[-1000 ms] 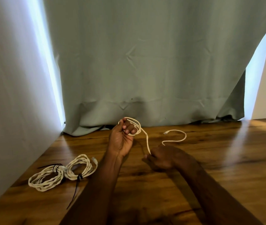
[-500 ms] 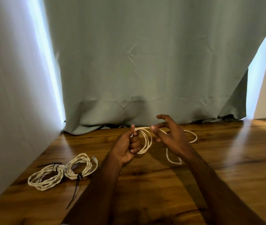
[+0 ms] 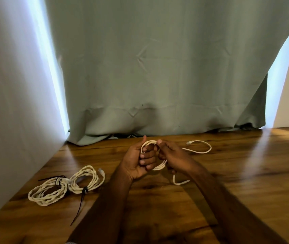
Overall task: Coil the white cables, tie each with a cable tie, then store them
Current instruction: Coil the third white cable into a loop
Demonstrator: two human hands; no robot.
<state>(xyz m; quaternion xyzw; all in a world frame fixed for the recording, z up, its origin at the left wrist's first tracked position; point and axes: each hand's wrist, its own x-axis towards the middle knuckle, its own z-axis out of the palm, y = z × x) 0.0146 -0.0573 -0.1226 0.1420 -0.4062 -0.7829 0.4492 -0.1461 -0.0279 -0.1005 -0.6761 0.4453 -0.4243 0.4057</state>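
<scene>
Two white cables were already finished, as far as could be judged: a coiled cable [image 3: 46, 192] and a second coiled cable [image 3: 87, 178] lay touching each other on the wooden table [image 3: 246, 182] to the person's left, near the wall. Each was cinched by a black cable tie, one cable tie [image 3: 57, 179] on the nearer-left bundle and another cable tie [image 3: 82, 199] with a long untrimmed tail on the other.

A third white cable [image 3: 159, 167] was mid-coil. The left hand [image 3: 140, 161] held it just above the table, its fingers [image 3: 147, 158] curled through and around the gathered loops. The right hand [image 3: 172, 155] pinched the strand at the top of the coil, laying on a further turn. A free length [image 3: 202, 150] trailed to the right across the table, ending in a clear connector [image 3: 189, 142], and a short loop hung below the right hand.

What seemed left: winding in that remaining tail, tying this coil, and storing all three. No spare tie and no storage place were visible. A grey-green curtain [image 3: 157, 67] hung behind the table.
</scene>
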